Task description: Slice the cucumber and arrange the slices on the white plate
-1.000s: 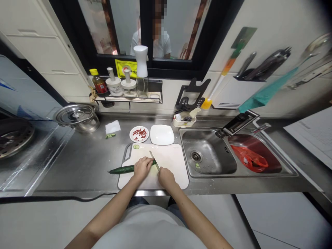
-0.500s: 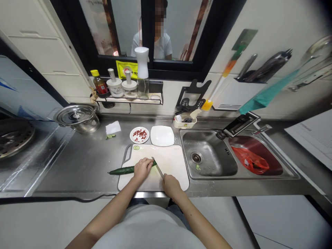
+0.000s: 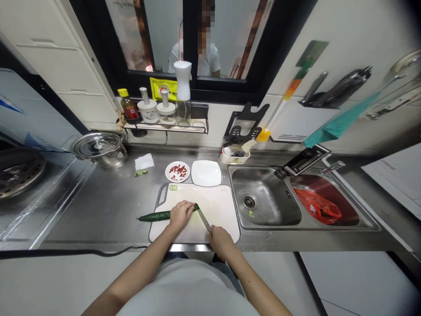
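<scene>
A long green cucumber (image 3: pixel 154 216) lies across the white cutting board (image 3: pixel 217 210), its left end sticking out past the board's edge. My left hand (image 3: pixel 180 214) is closed over the cucumber near its right end. In my right hand (image 3: pixel 221 240) is the handle of a knife (image 3: pixel 204 219), with the blade slanting up to the left and its tip by the cucumber's cut end. A few cucumber slices (image 3: pixel 173 187) rest at the board's upper left corner. Behind the board are a small plate of chopped red pieces (image 3: pixel 178 171) and a white square plate (image 3: pixel 206 173).
To the right is a double sink (image 3: pixel 266 221) with a red plastic bag (image 3: pixel 317 206) in the far basin. A lidded steel pot (image 3: pixel 100 151) stands at the left. White paper (image 3: pixel 144 161) and green peelings (image 3: pixel 140 173) lie on the counter. Seasoning jars (image 3: pixel 148 110) fill a wall rack.
My right hand and the knife have shifted slightly right and down, so the blade's tip sits lower. My left hand keeps its hold on the cucumber.
</scene>
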`<control>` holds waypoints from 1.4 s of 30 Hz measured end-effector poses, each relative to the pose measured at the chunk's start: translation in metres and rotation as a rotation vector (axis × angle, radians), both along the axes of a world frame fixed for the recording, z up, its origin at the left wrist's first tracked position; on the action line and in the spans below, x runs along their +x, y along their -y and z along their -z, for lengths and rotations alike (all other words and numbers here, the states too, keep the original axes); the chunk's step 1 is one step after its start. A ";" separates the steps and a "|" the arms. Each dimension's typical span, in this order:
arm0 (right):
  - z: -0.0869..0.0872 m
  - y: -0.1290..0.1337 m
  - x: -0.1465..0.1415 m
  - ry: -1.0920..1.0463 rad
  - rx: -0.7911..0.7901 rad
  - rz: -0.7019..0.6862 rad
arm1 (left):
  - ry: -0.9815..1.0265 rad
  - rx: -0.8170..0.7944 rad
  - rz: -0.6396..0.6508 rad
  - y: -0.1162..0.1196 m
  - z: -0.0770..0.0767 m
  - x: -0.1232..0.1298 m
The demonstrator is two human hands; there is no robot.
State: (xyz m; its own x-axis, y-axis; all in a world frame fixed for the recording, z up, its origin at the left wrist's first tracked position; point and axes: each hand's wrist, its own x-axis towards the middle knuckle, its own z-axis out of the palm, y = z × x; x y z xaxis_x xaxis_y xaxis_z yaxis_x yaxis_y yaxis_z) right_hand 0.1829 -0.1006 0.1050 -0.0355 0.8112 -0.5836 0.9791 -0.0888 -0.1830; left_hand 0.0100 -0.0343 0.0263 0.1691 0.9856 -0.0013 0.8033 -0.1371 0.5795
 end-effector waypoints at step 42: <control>0.006 -0.013 0.027 0.240 0.537 -0.133 | 0.090 0.053 0.068 -0.015 -0.049 0.003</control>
State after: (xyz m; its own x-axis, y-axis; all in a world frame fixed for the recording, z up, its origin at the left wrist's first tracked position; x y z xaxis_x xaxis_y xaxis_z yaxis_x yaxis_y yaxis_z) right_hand 0.2097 -0.0879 0.0987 -0.0750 0.9924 -0.0979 0.9949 0.0811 0.0593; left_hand 0.0126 -0.0189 0.0748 0.2325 0.9702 0.0688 0.7365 -0.2218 0.6390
